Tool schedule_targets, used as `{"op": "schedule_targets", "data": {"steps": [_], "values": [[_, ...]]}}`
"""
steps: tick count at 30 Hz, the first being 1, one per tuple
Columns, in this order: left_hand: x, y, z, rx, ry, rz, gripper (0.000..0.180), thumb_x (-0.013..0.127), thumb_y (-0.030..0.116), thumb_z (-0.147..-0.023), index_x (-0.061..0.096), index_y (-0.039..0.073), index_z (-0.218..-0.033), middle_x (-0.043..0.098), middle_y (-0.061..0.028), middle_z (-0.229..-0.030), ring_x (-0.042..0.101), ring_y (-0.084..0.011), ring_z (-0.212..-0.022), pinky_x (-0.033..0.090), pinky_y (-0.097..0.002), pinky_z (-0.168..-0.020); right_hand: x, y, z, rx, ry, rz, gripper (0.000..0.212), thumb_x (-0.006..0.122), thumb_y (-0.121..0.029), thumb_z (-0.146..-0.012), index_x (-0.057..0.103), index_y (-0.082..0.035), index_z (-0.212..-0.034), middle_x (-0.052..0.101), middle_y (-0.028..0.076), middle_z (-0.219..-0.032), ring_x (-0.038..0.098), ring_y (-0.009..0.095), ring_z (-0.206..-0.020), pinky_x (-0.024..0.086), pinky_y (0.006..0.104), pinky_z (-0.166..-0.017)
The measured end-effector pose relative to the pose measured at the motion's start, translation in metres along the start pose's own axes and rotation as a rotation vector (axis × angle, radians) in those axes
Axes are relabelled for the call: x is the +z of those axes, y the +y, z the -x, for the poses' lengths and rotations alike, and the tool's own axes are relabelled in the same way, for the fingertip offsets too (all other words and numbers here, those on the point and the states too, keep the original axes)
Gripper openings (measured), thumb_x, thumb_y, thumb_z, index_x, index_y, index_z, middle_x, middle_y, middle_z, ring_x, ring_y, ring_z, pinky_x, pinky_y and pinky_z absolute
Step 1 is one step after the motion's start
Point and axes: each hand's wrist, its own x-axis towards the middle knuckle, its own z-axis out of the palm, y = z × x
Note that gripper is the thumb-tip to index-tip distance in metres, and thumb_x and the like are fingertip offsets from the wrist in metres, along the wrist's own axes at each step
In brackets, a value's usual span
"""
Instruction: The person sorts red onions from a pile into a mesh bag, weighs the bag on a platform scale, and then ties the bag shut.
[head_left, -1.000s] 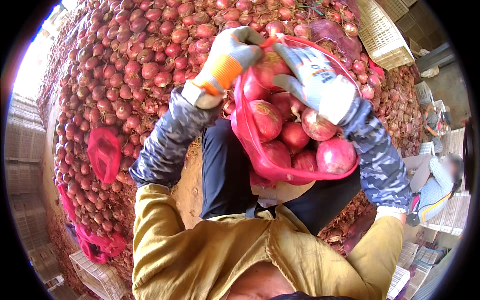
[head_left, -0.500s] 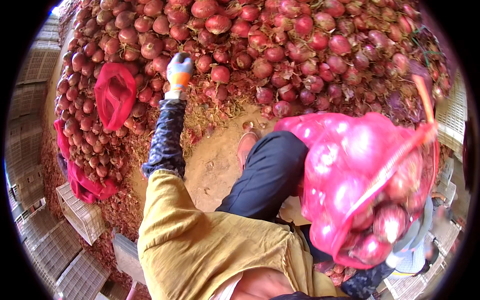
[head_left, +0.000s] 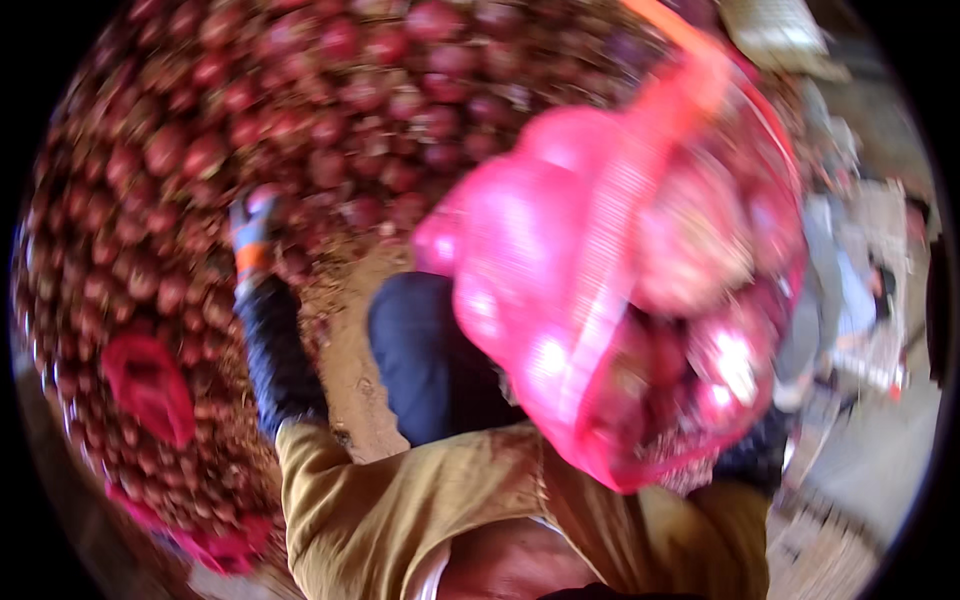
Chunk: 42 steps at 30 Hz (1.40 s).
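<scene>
The whole picture is motion-blurred. A pink mesh bag (head_left: pixel 600 300) filled with red onions hangs close to the camera at the right. My right forearm's dark sleeve (head_left: pixel 752 455) shows under it, and the bag hides my right hand, which carries it. My left hand (head_left: pixel 254 232), in a grey glove with an orange cuff, reaches out to the edge of the big heap of red onions (head_left: pixel 220 130). Blur hides whether its fingers hold an onion. My dark trouser knee (head_left: pixel 425 360) is between the two arms.
An empty red mesh bag (head_left: pixel 150 385) lies on the heap at the left, another pink one (head_left: pixel 215 545) at the lower left. Bare dirt floor (head_left: pixel 352 340) lies before my knee. Another person (head_left: pixel 845 300) sits at the right, and pale crates (head_left: pixel 780 30) stand at the top right.
The view has swung and blurred. The filled pink bag has risen higher and nearer the camera at the right. My left hand stays at the onion heap, now lower left in view.
</scene>
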Motion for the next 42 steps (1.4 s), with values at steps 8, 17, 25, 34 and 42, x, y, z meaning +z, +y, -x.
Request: {"op": "schedule_targets", "data": {"steps": [8,17,25,34,42], "values": [[0.024,0.236,0.153,0.393,-0.703,0.747,0.068,0.057,0.030,-0.092,0.033,-0.002,-0.146,0.054,-0.0209,-0.132,0.062,-0.0358,-0.103,0.049,-0.0415,-0.085,-0.024,-0.058,0.057,-0.428,-0.229,0.073,0.033,0.063,-0.045,-0.087,0.069,-0.024,-0.113,0.062,0.001,-0.102,0.061,0.020,-0.097,0.051,0.0485,-0.087],[0.135,0.379,0.355,0.697,-0.963,-0.054,0.075,0.065,0.023,-0.069,0.049,-0.004,-0.137,0.063,-0.0148,-0.118,0.062,-0.0239,-0.109,0.048,-0.0350,-0.097,-0.030,-0.084,0.103,-0.545,-0.002,0.103,0.025,0.071,-0.018,-0.068,0.071,-0.011,-0.092,0.059,0.004,-0.082,0.058,0.023,-0.091,0.052,0.0442,-0.085],[0.136,0.359,0.390,1.148,-0.944,-0.624,0.037,0.064,0.009,-0.080,0.067,0.006,-0.116,0.062,-0.0101,-0.088,0.061,-0.0236,-0.075,0.049,-0.0355,-0.066,-0.037,-0.090,0.091,-0.594,0.100,0.013,0.032,0.072,-0.010,-0.067,0.066,-0.013,-0.098,0.058,0.003,-0.090,0.058,0.024,-0.095,0.051,0.0443,-0.087],[0.005,0.266,0.211,0.696,0.083,0.180,0.026,0.053,0.008,-0.095,0.068,-0.001,-0.113,0.070,-0.0079,-0.084,0.065,-0.0140,-0.068,0.049,-0.0259,-0.060,-0.028,-0.071,0.063,-0.308,-0.187,-0.526,0.030,0.064,-0.008,-0.056,0.062,-0.013,-0.086,0.051,0.003,-0.074,0.052,0.025,-0.062,0.045,0.0376,-0.056],[-0.037,-0.093,0.037,0.027,0.263,-0.868,0.044,0.066,0.041,-0.082,0.066,0.017,-0.119,0.065,-0.0164,-0.119,0.061,-0.0379,-0.112,0.050,-0.0473,-0.092,-0.034,-0.042,0.057,-0.157,-0.453,-0.738,0.026,0.065,-0.013,-0.056,0.068,-0.013,-0.082,0.050,-0.003,-0.070,0.049,0.017,-0.057,0.039,0.0325,-0.052]]}}
